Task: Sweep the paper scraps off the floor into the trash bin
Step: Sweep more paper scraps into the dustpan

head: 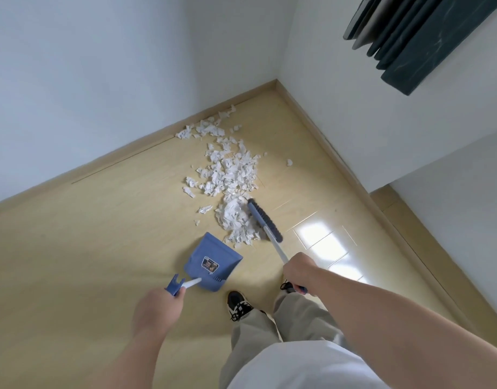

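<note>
Left hand [157, 310] gripping blue dustpan [212, 261] handle, right hand [298, 272] gripping broom [265, 220] handle, bristles touching white paper scraps [230, 169] heaped on wooden floor [87, 234] just beyond dustpan mouth.

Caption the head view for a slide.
Right hand holds a broom against a pile of paper scraps beside the dustpan, whose handle the left hand grips.

I can't read the label [210, 265] on the dustpan [213, 249]: too small. My right hand [299, 272] hides the upper end of the broom handle [275, 247] and most of one shoe [286, 286]. The dark panels [427, 37], perhaps a curtain, run off the top edge.
</note>
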